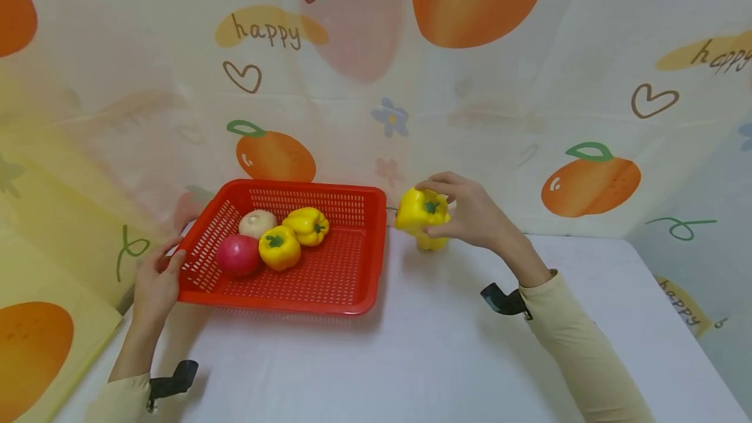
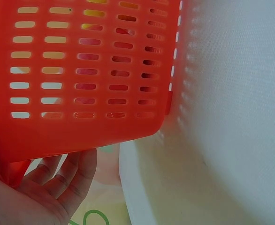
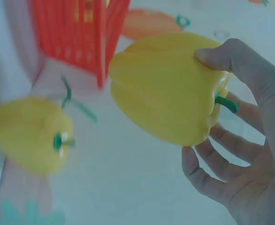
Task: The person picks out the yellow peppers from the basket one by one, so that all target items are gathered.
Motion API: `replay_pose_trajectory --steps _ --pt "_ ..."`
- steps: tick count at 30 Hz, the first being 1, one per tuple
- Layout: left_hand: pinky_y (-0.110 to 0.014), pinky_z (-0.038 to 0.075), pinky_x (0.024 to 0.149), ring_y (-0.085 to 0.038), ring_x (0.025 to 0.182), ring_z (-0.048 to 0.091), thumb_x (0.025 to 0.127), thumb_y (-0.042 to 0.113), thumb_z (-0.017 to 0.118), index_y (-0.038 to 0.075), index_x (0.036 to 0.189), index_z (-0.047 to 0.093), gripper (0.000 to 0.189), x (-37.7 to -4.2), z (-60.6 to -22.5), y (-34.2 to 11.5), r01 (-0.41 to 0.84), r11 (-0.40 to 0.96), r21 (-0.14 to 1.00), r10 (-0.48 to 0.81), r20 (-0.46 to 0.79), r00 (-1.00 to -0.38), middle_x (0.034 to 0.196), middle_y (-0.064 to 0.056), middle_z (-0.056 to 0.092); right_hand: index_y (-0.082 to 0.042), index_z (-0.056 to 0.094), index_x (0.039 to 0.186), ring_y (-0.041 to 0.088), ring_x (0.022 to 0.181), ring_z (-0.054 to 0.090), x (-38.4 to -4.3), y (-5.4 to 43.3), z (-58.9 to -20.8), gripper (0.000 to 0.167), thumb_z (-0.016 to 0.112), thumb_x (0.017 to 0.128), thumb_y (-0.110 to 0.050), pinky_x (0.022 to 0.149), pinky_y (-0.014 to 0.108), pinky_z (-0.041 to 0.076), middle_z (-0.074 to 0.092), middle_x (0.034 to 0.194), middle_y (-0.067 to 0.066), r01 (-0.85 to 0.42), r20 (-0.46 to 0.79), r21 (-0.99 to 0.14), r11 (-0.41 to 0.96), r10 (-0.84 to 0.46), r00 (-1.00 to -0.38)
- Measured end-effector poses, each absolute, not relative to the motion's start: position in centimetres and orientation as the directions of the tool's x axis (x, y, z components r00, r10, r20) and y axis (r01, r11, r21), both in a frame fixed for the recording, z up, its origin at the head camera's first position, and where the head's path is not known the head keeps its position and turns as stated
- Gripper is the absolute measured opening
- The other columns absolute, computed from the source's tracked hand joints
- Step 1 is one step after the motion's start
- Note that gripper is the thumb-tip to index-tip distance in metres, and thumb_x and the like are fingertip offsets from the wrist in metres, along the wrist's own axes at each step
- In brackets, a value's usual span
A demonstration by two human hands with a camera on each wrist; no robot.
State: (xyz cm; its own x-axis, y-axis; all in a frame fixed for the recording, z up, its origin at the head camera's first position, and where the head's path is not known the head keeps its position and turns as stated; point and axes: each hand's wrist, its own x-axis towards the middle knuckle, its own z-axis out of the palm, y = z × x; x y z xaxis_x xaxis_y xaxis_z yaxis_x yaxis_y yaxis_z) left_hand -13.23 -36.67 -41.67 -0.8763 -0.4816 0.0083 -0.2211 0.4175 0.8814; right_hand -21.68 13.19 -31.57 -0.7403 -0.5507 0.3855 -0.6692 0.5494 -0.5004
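Observation:
My right hand (image 1: 472, 211) grips a yellow bell pepper (image 1: 418, 209) between thumb and fingers, to the right of the red basket (image 1: 379, 260). In the right wrist view this pepper (image 3: 168, 89) hangs in the air, its green stem toward the palm. A second yellow bell pepper (image 3: 32, 136) lies on the table, partly hidden behind the held one in the head view. My left hand (image 1: 156, 282) holds the basket's left rim. From the left wrist, the fingers (image 2: 79, 180) reach under that rim, beside the slotted wall.
Inside the basket, two yellow bell peppers (image 1: 280, 248) sit beside a pinkish-red round fruit (image 1: 238, 255) and a cream-coloured round vegetable (image 1: 258, 222). The basket stands on a white-covered table (image 1: 411, 358). A printed cloth (image 1: 352, 103) hangs close behind it.

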Motion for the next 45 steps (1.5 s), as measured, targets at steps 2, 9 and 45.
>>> replay_pose_trajectory --steps 2,9,45 --pt "-0.014 0.05 0.061 0.002 0.075 0.054 0.104 0.032 0.042 0.011 0.15 0.041 0.05 -13.3 -41.6 -36.8 -0.216 0.424 0.88 -0.48 0.016 -0.877 0.127 -0.025 0.052 -0.004 0.065 0.125 0.029 0.111 0.056 -21.9 14.5 -31.4 0.058 0.087 0.071 -0.013 0.085 0.045 0.052 0.059 0.127 0.013 -0.654 0.38 -0.491 0.576 -0.533 -0.756" --pt "-0.015 0.05 0.061 0.002 0.074 0.055 0.103 0.03 0.045 0.01 0.148 0.044 0.049 -13.2 -41.6 -36.9 -0.195 0.43 0.882 -0.481 0.041 -0.876 0.11 -0.011 0.058 -0.002 0.065 0.123 0.032 0.111 0.054 -22.8 18.5 -31.8 0.057 0.087 0.071 -0.012 0.085 0.05 0.051 0.057 0.127 0.015 -0.584 0.334 -0.45 0.675 -0.48 -0.812" --pt "-0.018 0.052 0.06 0.002 0.072 0.056 0.105 0.028 0.042 0.005 0.148 0.04 0.049 -13.3 -41.9 -36.9 -0.173 0.454 0.874 -0.455 0.061 -0.889 0.122 -0.027 0.053 0.005 0.058 0.131 0.047 0.127 0.043 -27.4 23.8 -37.9 0.057 0.075 0.077 0.009 0.104 0.06 0.036 0.051 0.137 0.027 -0.463 -0.043 -0.462 0.757 -0.54 -0.84"
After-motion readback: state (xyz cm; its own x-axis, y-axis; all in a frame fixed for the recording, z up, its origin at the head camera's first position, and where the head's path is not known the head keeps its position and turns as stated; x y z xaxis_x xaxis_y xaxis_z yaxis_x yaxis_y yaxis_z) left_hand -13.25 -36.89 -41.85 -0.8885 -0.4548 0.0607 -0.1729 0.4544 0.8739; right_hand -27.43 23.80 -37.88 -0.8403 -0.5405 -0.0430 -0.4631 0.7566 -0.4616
